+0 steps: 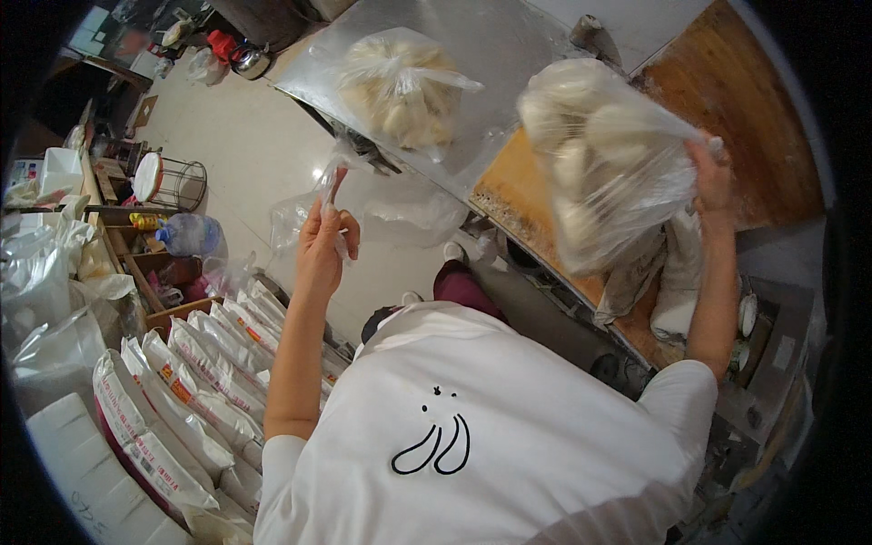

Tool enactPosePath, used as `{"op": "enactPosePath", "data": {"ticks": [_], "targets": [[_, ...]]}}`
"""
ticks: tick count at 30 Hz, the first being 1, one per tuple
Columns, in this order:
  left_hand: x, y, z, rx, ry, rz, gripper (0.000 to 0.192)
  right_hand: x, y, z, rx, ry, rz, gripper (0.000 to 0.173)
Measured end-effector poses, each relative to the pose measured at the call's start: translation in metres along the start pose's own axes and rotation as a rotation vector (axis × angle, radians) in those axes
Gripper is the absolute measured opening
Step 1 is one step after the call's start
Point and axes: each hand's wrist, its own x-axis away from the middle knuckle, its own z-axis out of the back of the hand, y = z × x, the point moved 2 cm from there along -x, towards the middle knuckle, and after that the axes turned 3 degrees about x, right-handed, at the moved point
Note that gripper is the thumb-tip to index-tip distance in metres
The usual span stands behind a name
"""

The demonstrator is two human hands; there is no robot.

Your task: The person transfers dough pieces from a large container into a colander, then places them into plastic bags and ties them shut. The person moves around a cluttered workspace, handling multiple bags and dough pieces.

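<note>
My right hand (712, 177) grips the gathered neck of a clear plastic bag (599, 157) full of pale, rounded dough-like pieces, held over the wooden worktop at the right. My left hand (328, 238) is raised on the other side, its fingers closed on a thin, clear plastic bag (409, 214) that hangs spread out above the floor. Beyond both hands, a second filled plastic bag (405, 92), its top gathered, rests on the metal-coloured tabletop (497, 48). The pieces in it are pale yellowish.
A wooden board (722, 102) and crumpled cloths (637, 272) lie at the right. Stacked printed sacks (197, 381) stand at the lower left, near a large water bottle (191, 235) and a round stool (150, 178). A kettle (250, 61) stands at the far left.
</note>
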Motion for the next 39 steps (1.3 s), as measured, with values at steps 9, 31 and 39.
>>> {"op": "enactPosePath", "data": {"ticks": [9, 31, 39], "targets": [[-0.018, 0.001, 0.004, -0.107, -0.086, 0.051, 0.047, 0.133, -0.005, -0.16, 0.319, -0.33, 0.927, 0.019], [0.172, -0.048, 0.034, -0.131, -0.227, 0.055, 0.028, 0.163, -0.071, -0.381, -1.25, -0.341, -0.575, 0.024], [0.166, -0.111, 0.098, -0.164, 0.002, 0.26, 0.023, 0.151, -0.105, -0.298, -1.392, -0.011, -0.253, 0.027]]}}
